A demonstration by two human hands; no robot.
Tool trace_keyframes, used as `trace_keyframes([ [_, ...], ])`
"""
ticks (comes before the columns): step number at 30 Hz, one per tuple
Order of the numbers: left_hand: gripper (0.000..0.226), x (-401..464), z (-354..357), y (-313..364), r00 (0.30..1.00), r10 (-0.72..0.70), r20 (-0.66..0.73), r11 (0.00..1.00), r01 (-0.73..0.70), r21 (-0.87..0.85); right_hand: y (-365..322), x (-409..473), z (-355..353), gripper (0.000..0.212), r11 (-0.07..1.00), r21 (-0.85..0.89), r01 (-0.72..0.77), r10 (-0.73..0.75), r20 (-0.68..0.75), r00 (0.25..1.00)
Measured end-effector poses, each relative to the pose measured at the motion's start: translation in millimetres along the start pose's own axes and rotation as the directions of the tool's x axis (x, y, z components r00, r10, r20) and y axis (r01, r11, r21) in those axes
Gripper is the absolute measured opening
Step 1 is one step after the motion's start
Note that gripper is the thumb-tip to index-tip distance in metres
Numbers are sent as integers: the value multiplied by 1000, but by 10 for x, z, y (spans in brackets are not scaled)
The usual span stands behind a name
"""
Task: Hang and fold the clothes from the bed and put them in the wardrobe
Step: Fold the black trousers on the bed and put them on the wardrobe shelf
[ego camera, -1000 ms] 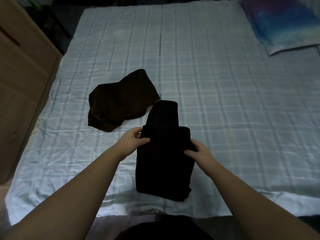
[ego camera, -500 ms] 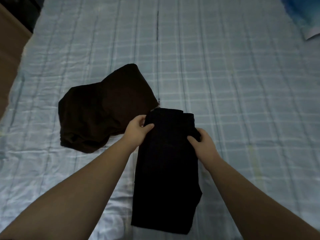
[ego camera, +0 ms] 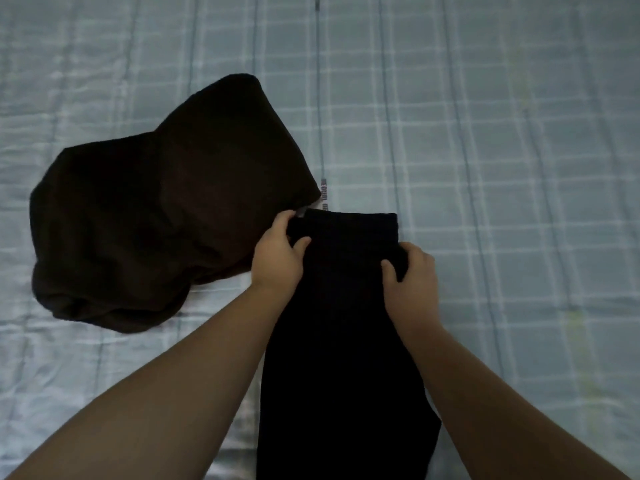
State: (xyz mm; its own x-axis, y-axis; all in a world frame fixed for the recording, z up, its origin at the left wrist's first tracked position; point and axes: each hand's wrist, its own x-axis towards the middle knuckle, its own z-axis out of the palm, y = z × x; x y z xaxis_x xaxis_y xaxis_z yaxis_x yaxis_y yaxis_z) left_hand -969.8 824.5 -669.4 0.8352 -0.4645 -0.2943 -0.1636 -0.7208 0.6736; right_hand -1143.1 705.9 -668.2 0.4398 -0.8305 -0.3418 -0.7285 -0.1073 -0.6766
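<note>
A: Biggest thing first. The bed with the pale blue checked quilted cover (ego camera: 485, 168) is soft and already creased, so anything folded on it can skew. No wardrobe in view, so that carry is yet to come.

B: And the clothes?

A: The dark brown crumpled garment (ego camera: 156, 216) lies in a loose heap on the bed's left side, not folded. Its right edge sits just beside, maybe touching, the top left corner of the long black folded garment (ego camera: 343, 341), which lies flat on the bed btw the two forearms, running from mid-frame down to the bottom edge.

B: Risk there?

A: If the black one gets slid or flipped leftwards, it prob snags the brown heap and drags it along, or the fold opens up.

B: Hands?

A: Left hand (ego camera: 277, 258) pinches the black garment's top left corner, thumb over the cloth. Right hand (ego camera: 410, 278) grips its top right edge, fingers curled round the folded band. Both holds are only at the far end.

B: So?

A: Lifting from that end alone, the lower layers may slip apart and hang uneven, w/ a lopsided fold as the result. Also a small white label (ego camera: 325, 199) pokes out near that top edge; can't tell which garment it belongs to.
</note>
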Motion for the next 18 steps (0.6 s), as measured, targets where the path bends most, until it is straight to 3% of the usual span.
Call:
trace_keyframes([
  [4, 25, 72, 20, -31, 998, -22, -65, 1000, 21, -21, -66, 75, 74, 46, 995, -102, -4, 5, 8, 1000],
  [10, 53, -348, 57, -198, 992, 123, 36, 992, -122, -36, -25, -93, 14, 60, 980, -181, 84, -89, -20, 996],
  [13, 61, -709, -15, -297, 984, 168, 51, 985, -170, 41, 11, -380, -25, 66, 944, -258, 205, -209, 11, 978],
  [18, 62, -1395, -52, -363, 943, 309, 122, 884, -332, 330, 187, -1063, 50, 65, 778, -405, 481, -420, 235, 877],
])
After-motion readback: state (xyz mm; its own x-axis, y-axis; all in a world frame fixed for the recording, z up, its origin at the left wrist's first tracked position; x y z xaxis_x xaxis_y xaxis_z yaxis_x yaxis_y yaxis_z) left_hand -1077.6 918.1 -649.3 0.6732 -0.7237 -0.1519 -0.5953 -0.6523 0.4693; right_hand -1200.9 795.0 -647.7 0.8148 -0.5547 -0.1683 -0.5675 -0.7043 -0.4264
